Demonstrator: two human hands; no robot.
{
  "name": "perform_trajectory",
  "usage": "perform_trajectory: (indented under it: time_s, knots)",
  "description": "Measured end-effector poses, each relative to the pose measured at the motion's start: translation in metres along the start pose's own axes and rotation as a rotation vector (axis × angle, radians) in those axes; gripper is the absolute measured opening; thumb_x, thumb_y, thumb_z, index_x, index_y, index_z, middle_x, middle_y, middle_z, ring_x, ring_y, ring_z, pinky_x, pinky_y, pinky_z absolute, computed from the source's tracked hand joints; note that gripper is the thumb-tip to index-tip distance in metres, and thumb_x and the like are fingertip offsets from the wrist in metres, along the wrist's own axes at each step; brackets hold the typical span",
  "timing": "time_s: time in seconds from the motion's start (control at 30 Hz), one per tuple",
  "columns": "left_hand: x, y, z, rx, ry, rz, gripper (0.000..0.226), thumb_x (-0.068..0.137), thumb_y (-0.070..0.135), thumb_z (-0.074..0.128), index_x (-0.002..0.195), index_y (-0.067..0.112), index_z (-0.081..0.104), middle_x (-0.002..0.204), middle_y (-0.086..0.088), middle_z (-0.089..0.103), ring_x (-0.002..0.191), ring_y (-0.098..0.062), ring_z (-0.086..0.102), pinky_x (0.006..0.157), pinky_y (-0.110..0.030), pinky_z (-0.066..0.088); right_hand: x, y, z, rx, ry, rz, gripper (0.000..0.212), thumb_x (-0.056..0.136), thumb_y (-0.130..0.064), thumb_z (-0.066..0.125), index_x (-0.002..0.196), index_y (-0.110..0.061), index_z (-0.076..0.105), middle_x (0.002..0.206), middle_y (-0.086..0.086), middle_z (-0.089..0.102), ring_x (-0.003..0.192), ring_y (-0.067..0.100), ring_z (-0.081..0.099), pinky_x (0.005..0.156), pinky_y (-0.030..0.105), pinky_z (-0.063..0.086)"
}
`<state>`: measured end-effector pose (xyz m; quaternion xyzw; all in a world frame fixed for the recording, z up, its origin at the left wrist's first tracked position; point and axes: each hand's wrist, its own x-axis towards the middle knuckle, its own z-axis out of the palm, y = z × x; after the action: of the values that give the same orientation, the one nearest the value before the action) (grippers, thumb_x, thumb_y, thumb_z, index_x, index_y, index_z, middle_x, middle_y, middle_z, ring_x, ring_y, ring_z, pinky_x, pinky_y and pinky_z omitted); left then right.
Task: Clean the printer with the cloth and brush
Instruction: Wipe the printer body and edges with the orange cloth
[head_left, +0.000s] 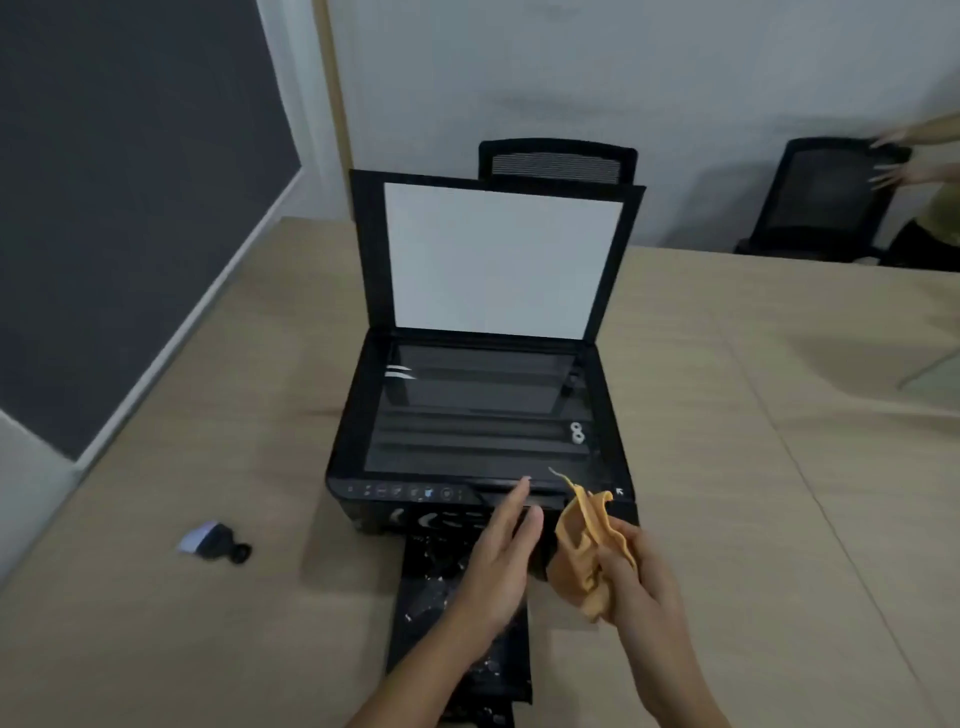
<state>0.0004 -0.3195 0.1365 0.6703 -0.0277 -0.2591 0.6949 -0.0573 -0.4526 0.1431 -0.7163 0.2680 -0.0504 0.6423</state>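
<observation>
One brush (214, 541) lies alone on the desk (208, 649), well left of the fingers, with bare desk around it. One black printer (478, 431) stands mid-desk, lid (498, 260) raised. The left hand (501, 561) hangs flat over its front edge, fingers straight and holding nothing. Just right of them, the right hand (631, 577) grips one orange cloth (584, 545). Two black chairs (558, 162) stand beyond the far edge.

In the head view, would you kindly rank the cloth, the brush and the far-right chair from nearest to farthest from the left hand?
From the left hand:
1. Cloth, just right, gripped by the right hand.
2. Brush, on the table to the left.
3. Chair, far right, beyond the table.
</observation>
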Motion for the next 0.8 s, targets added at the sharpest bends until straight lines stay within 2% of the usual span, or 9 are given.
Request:
perform_trajectory:
  time_s: [0.1, 0.17, 0.23, 0.4, 0.47, 0.57, 0.67, 0.73, 0.8]
  knots:
    - [-0.025, -0.003, -0.006, -0.650, -0.095, -0.202, 0.061, 0.085, 0.062, 0.037, 0.123, 0.024, 0.065, 0.134, -0.010, 0.061, 0.127, -0.023, 0.055, 0.111, -0.044, 0.038, -0.021, -0.020, 0.032, -0.013, -0.294, -0.066, 0.037, 0.091, -0.055, 0.041, 0.117, -0.040, 0.063, 0.125, -0.020, 0.062, 0.116, -0.004, 0.055, 0.093, 0.017, 0.046]
    - [-0.032, -0.017, -0.022, -0.815, -0.002, -0.240, 0.068, 0.086, 0.065, 0.039, 0.126, 0.016, 0.063, 0.127, -0.015, 0.065, 0.118, -0.029, 0.061, 0.102, -0.043, 0.046, -0.034, -0.024, 0.050, -0.153, -0.415, -0.158, 0.053, 0.083, -0.075, 0.026, 0.112, -0.050, 0.062, 0.135, -0.033, 0.045, 0.126, -0.015, 0.039, 0.098, 0.009, 0.036]
    - [-0.037, -0.033, -0.037, -0.878, 0.150, -0.257, 0.057, 0.089, 0.054, 0.050, 0.131, 0.016, 0.059, 0.120, -0.014, 0.068, 0.106, -0.027, 0.067, 0.087, -0.039, 0.055, -0.041, -0.022, 0.062, -0.287, -0.433, -0.279, 0.060, 0.078, -0.079, 0.020, 0.112, -0.053, 0.062, 0.137, -0.035, 0.041, 0.127, -0.018, 0.035, 0.099, 0.011, 0.034]
    - [-0.053, -0.067, -0.081, -0.945, 0.609, -0.132, 0.036, 0.099, 0.026, 0.044, 0.133, 0.018, 0.053, 0.135, -0.014, 0.058, 0.112, -0.030, 0.060, 0.090, -0.044, 0.052, -0.014, -0.015, 0.052, -0.352, -0.167, -0.443, 0.076, 0.083, -0.077, 0.018, 0.119, -0.028, 0.064, 0.135, -0.010, 0.052, 0.122, -0.004, 0.046, 0.094, 0.001, 0.031]
    - [-0.059, -0.073, -0.105, -0.969, 0.793, -0.089, 0.032, 0.102, 0.019, 0.040, 0.130, 0.013, 0.053, 0.138, -0.019, 0.053, 0.112, -0.032, 0.059, 0.086, -0.038, 0.051, 0.017, -0.010, 0.034, -0.454, -0.006, -0.472, 0.078, 0.086, -0.072, 0.015, 0.123, -0.020, 0.060, 0.137, 0.006, 0.051, 0.124, 0.014, 0.046, 0.102, 0.015, 0.031]
    - [-0.040, -0.090, -0.151, -0.871, 1.004, -0.025, 0.029, 0.103, 0.021, 0.039, 0.126, 0.010, 0.052, 0.126, -0.022, 0.057, 0.088, -0.021, 0.062, 0.070, -0.028, 0.055, 0.070, 0.001, 0.019, -0.672, 0.180, -0.482, 0.081, 0.089, -0.067, 0.012, 0.127, -0.010, 0.056, 0.134, 0.023, 0.051, 0.125, 0.036, 0.045, 0.106, 0.046, 0.034]
    - [-0.009, -0.077, -0.152, -0.674, 0.993, 0.045, 0.021, 0.098, 0.039, 0.043, 0.111, 0.037, 0.059, 0.111, -0.005, 0.066, 0.093, -0.024, 0.065, 0.084, -0.048, 0.055, 0.100, 0.006, 0.000, -0.763, 0.311, -0.418, 0.070, 0.088, -0.055, 0.021, 0.128, -0.006, 0.053, 0.134, 0.028, 0.047, 0.127, 0.038, 0.041, 0.107, 0.049, 0.033]
    - [0.010, -0.065, -0.148, -0.598, 0.913, 0.106, 0.038, 0.092, 0.056, 0.040, 0.104, 0.029, 0.063, 0.096, -0.001, 0.068, 0.087, -0.017, 0.065, 0.081, -0.042, 0.051, 0.117, 0.015, -0.001, -0.812, 0.354, -0.383, 0.071, 0.085, -0.051, 0.022, 0.129, -0.003, 0.050, 0.137, 0.030, 0.043, 0.132, 0.036, 0.033, 0.111, 0.047, 0.028]
    - [0.028, -0.059, -0.144, -0.563, 0.797, 0.195, 0.061, 0.091, 0.063, 0.034, 0.123, 0.019, 0.061, 0.119, -0.001, 0.067, 0.110, -0.012, 0.062, 0.096, -0.033, 0.046, 0.133, 0.028, 0.002, -0.845, 0.353, -0.362, 0.076, 0.086, -0.053, 0.020, 0.129, 0.003, 0.047, 0.141, 0.031, 0.040, 0.136, 0.036, 0.025, 0.114, 0.045, 0.022]
